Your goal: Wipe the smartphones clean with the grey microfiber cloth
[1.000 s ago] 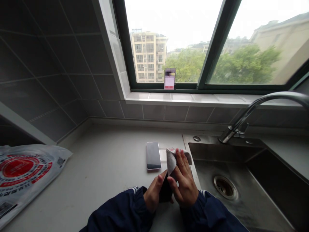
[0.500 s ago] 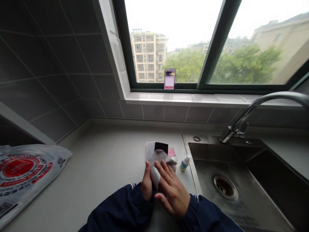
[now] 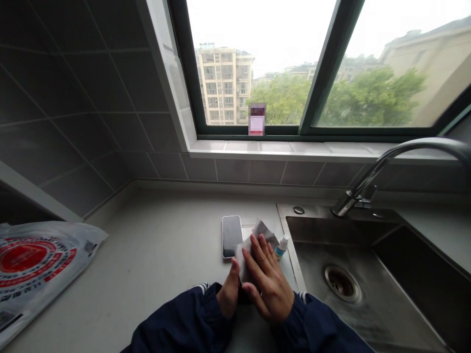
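Note:
A grey cleaning cloth (image 3: 263, 228) lies under the flat fingers of my right hand (image 3: 270, 287), which presses it down from above. My left hand (image 3: 228, 289), thumb raised, is closed beneath the cloth around a dark, phone-like slab (image 3: 243, 295); the cloth and my right hand cover most of it, and my left fingers are hidden. On the counter just beyond my left thumb lies a smartphone (image 3: 231, 238) with a pale frame, screen up. A small white-capped bottle (image 3: 281, 246) stands right of the cloth, partly behind my right fingers.
At right is a steel sink (image 3: 300, 264) with a drain (image 3: 343, 283) and a curved faucet (image 3: 379, 166). A printed plastic bag (image 3: 40, 264) lies on the white counter (image 3: 158, 245) at far left. Behind are a tiled sill (image 3: 275, 147) and a window.
The cloth and both hands have shifted slightly right. The smartphone on the counter is more exposed, the bottle is now partly covered, and the slab's dark end has gone out of sight under the cloth.

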